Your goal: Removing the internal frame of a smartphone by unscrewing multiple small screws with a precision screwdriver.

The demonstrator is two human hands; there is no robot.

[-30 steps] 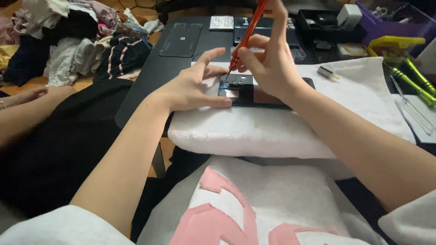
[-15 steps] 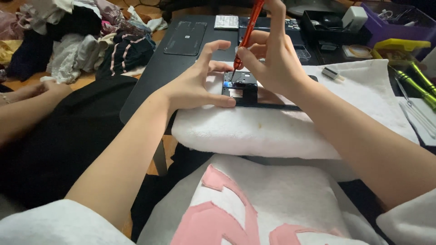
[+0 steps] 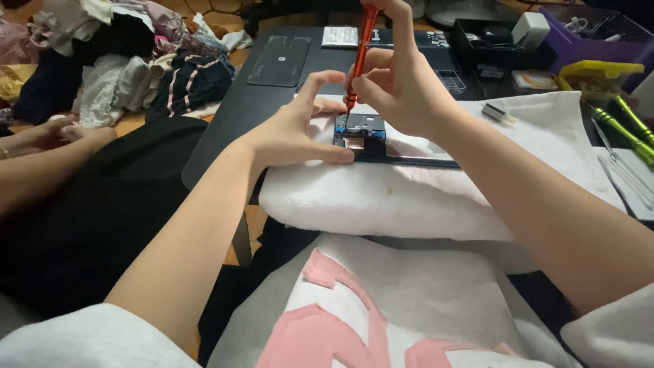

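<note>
A person's right hand (image 3: 402, 88) grips an orange precision screwdriver (image 3: 359, 54) near-upright, fingers closed round the shaft, its tip planted on the exposed upper end of an opened smartphone (image 3: 371, 140). The left hand (image 3: 293, 133) braces the phone's left end, thumb pressed along the near edge and index finger arched over the top, half curled and holding nothing else.

The phone lies on a folded white towel (image 3: 409, 197) spread over a dark table (image 3: 225, 123), its long axis running from 9 to 3 o'clock, with most of its length hidden beneath the right wrist. The screwdriver tip meets the phone at the 9 o'clock end, just at 3 o'clock from the left thumb, so both hands crowd the same small patch; the right hand is the one on the tool, the left the steadier.

Room is tight at 12 o'clock, where a detached dark back cover (image 3: 279, 60) and a black parts tray (image 3: 490, 37) lie on the table. Green-handled screwdrivers (image 3: 623, 123) rest at 3 o'clock by the towel's right edge. At 9 o'clock the table edge drops off toward a heap of clothes (image 3: 116, 61) on the floor, and another person's hand (image 3: 68, 133) rests well apart from the work.
</note>
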